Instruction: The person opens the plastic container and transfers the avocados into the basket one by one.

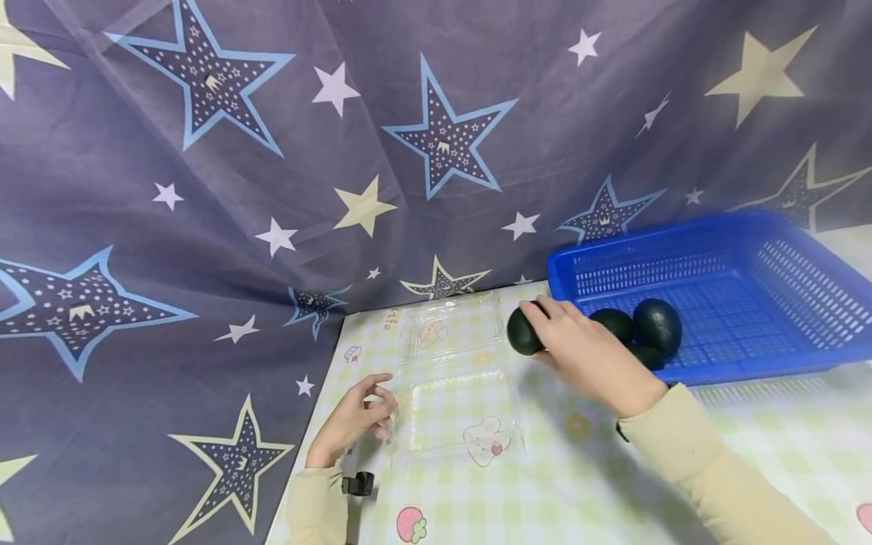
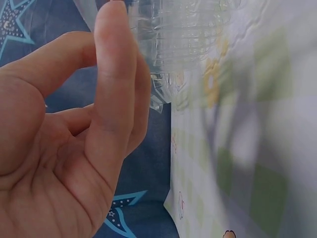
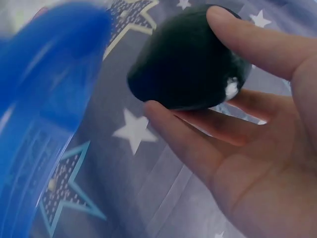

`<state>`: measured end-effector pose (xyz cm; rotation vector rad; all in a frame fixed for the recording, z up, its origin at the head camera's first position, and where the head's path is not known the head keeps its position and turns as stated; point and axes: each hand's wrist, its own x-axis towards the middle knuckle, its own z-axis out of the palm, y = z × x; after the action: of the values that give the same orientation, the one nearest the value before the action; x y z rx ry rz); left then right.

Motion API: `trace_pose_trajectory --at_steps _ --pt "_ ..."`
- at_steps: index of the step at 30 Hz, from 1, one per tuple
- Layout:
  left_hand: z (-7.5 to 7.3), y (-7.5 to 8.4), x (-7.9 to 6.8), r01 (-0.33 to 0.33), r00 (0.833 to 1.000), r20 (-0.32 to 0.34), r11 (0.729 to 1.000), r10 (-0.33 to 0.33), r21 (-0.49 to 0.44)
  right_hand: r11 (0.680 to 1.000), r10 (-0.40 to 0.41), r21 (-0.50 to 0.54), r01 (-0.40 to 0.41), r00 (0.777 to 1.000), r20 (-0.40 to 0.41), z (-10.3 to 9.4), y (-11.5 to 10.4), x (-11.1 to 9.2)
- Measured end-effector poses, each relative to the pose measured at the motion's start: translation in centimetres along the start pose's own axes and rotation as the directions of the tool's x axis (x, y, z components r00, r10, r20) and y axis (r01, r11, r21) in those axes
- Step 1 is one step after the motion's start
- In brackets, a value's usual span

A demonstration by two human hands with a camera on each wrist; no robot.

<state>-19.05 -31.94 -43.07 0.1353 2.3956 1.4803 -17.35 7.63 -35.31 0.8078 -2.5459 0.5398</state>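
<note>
A dark green avocado [image 1: 521, 333] is gripped by my right hand [image 1: 586, 348], above the table and just left of the basket. The right wrist view shows thumb and fingers on either side of this avocado [image 3: 183, 64]. Beside the left edge of a clear plastic clamshell box [image 1: 456, 450] is my left hand [image 1: 357, 415], with loosely bent fingers and nothing held. The box lies unfolded, its lid half [image 1: 446, 352] toward the curtain. In the left wrist view the fingertips overlap the clear plastic [image 2: 183, 39]; whether they touch it I cannot tell.
On the right stands a blue perforated basket [image 1: 783, 365], with a few more avocados [image 1: 657, 327] in its near left corner. A checked cloth [image 1: 545, 484] covers the table. Behind and to the left hangs a star-patterned curtain [image 1: 225, 204].
</note>
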Motion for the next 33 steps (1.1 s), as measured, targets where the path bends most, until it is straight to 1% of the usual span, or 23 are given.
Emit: trace_pose_trajectory --at_steps 4,8,16,22,28,30,33 --pt "0.1 -0.1 0.0 0.000 1.000 0.001 1.000 0.000 0.000 0.997 0.050 -0.057 -0.047 0.997 0.059 -1.2 1.3 -1.0" --pt "0.2 -0.1 0.0 0.003 1.000 0.000 1.000 -0.003 -0.001 0.991 0.120 -0.082 -0.109 0.983 0.139 -2.4 2.4 -1.8" --pt "-0.1 -0.2 -0.1 0.002 1.000 -0.002 1.000 -0.002 -0.001 0.986 0.150 -0.099 -0.135 0.975 0.167 -3.5 4.9 -2.7" --pt "-0.2 -0.2 0.1 -0.005 1.000 -0.001 1.000 0.005 -0.014 0.972 0.229 -0.110 -0.207 0.942 0.245 -4.0 6.9 -3.7" --pt "0.0 -0.2 0.1 -0.007 1.000 -0.002 1.000 0.007 -0.015 0.957 0.283 -0.147 -0.249 0.911 0.299 -4.5 8.6 -4.6" --pt "0.0 -0.3 0.1 -0.005 1.000 -0.009 1.000 0.004 -0.016 0.951 0.305 -0.152 -0.269 0.896 0.322 -4.7 9.0 -4.8" --pt "-0.1 -0.4 0.0 -0.008 1.000 -0.010 1.000 0.008 -0.011 0.947 0.317 -0.162 -0.277 0.890 0.329 -4.8 9.4 -5.1"
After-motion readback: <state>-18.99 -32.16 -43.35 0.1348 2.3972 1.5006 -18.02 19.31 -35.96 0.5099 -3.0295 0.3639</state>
